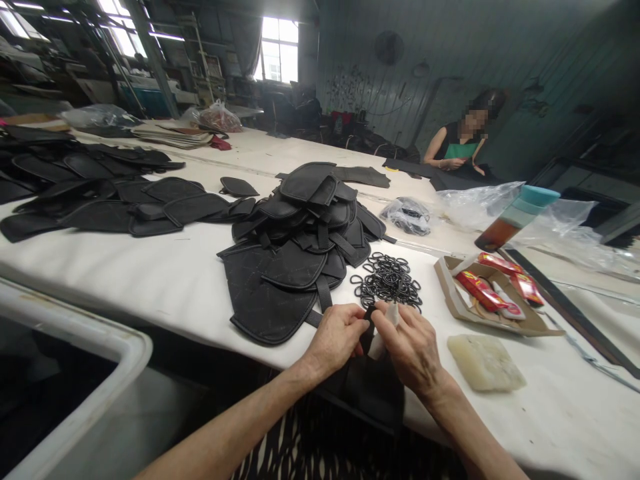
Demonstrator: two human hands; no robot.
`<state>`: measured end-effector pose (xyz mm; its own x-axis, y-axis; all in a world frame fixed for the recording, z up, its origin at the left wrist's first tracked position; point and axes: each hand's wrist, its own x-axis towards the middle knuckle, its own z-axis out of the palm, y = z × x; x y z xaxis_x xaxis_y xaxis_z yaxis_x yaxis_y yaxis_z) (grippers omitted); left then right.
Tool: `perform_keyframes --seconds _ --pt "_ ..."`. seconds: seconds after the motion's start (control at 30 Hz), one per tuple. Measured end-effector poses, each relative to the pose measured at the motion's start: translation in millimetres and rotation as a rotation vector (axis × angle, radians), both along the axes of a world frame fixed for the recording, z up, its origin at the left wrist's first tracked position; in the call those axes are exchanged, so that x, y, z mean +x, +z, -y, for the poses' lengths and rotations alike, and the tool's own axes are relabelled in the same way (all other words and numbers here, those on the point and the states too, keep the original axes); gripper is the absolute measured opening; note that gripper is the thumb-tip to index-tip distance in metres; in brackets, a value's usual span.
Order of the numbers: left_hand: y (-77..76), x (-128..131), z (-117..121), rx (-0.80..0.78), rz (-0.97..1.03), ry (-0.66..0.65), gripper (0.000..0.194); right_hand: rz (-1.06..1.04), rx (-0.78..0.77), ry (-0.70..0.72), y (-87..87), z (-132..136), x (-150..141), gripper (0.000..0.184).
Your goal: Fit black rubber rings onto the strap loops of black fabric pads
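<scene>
There are two foreground hands [337, 337], one bottle [517, 217], one carton [453, 293], one block [485, 363]

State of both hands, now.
Left hand: closed, pinching a black strap.
Right hand: fingers curled close by the strap, a pale piece among them; its grip cannot be told.

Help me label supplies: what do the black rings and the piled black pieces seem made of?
Black rings: perhaps glossy coated metal or plastic; highlights fit either. Piled black pieces: probably satin leather or imitation leather; soft sheen, bound edges.
</scene>
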<state>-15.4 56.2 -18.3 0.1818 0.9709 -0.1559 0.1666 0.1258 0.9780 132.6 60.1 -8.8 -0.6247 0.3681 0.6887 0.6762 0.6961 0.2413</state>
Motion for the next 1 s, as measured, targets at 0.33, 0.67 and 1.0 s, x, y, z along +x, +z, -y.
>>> perform_keyframes --seconds 0.33,0.67,1.0 --pt "-6.8 -5.6 1.7 0.025 0.063 -0.012 0.047 0.037 0.017 0.033 1.4 4.8 -4.1 0.025" --pt "-6.2 -2.9 3.4 -0.003 0.142 -0.005 0.043 -0.078 -0.193 -0.047 -6.5 12.4 -10.2 0.022" --pt "-0.6 -1.8 4.9 -0.025 0.131 0.017 0.025 -0.212 -0.404 -0.015 -5.2 16.3 -9.2 0.025"
